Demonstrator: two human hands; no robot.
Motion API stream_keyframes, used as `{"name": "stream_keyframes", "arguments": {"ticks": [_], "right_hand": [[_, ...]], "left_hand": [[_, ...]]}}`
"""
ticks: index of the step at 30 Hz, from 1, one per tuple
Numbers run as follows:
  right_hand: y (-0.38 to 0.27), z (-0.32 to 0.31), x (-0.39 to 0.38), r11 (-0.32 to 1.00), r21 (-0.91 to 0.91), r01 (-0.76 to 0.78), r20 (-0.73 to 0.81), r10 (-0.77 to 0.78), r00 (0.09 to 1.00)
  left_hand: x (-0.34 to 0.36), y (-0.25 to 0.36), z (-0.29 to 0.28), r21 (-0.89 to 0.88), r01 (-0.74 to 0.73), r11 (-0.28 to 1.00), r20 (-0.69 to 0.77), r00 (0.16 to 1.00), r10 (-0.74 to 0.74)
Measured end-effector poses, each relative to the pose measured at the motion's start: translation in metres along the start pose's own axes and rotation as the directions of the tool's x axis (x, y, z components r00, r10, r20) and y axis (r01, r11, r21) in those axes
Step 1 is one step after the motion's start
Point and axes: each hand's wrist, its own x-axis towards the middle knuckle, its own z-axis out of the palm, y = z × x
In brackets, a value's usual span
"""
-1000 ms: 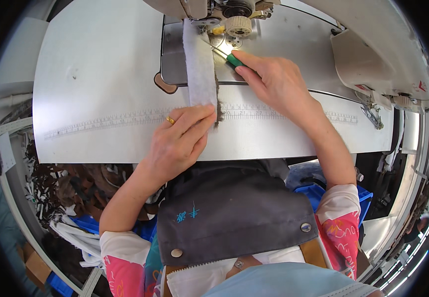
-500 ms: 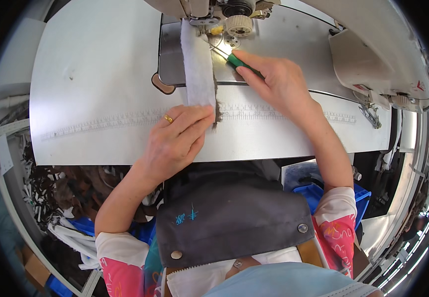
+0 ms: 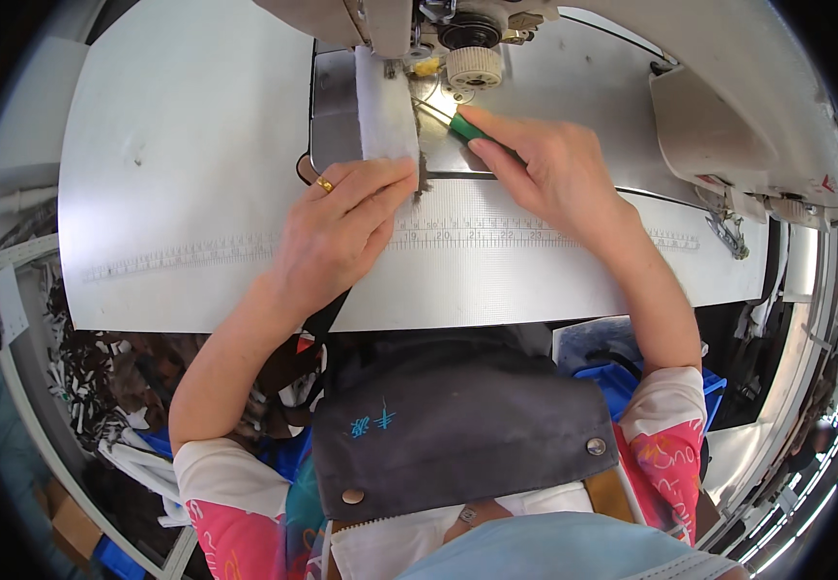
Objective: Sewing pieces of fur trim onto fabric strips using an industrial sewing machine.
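Observation:
A white fabric strip (image 3: 386, 118) with dark fur along its right edge runs away from me under the head of a sewing machine (image 3: 380, 24). My left hand (image 3: 341, 217), wearing a gold ring, is closed on the strip's near end. The fingertips press it near the front edge of the metal plate (image 3: 337, 106). In my right hand (image 3: 559, 174) is a green-handled awl (image 3: 467, 128). Its thin metal shaft points left, and the tip lies at the strip's furry right edge, just short of the machine head. The needle area is partly hidden by the machine.
A ruler scale (image 3: 496, 232) crosses the white table (image 3: 177, 174). The machine's thick body (image 3: 719, 135) stands at the right, and a white ribbed knob (image 3: 474, 68) hangs beside the strip. Dark scraps (image 3: 138, 377) and a blue bin (image 3: 612, 382) are below the table edge.
My left hand has moved away from me with the strip, which has gone farther under the machine. The awl's tip stays by the strip's right edge.

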Motion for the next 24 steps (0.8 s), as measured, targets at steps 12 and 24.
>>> {"name": "stream_keyframes", "arguments": {"ticks": [12,24], "right_hand": [[-0.002,0.005,-0.008,0.997,-0.041,0.06,-0.043,-0.062,0.997],[-0.004,0.007,-0.017,0.995,0.055,0.088,-0.005,-0.087,0.996]], "left_hand": [[0.021,-0.036,0.006,0.002,-0.046,0.999,-0.014,0.999,0.046],[0.021,-0.012,0.003,-0.043,0.219,0.975,-0.123,0.967,-0.223]]}}
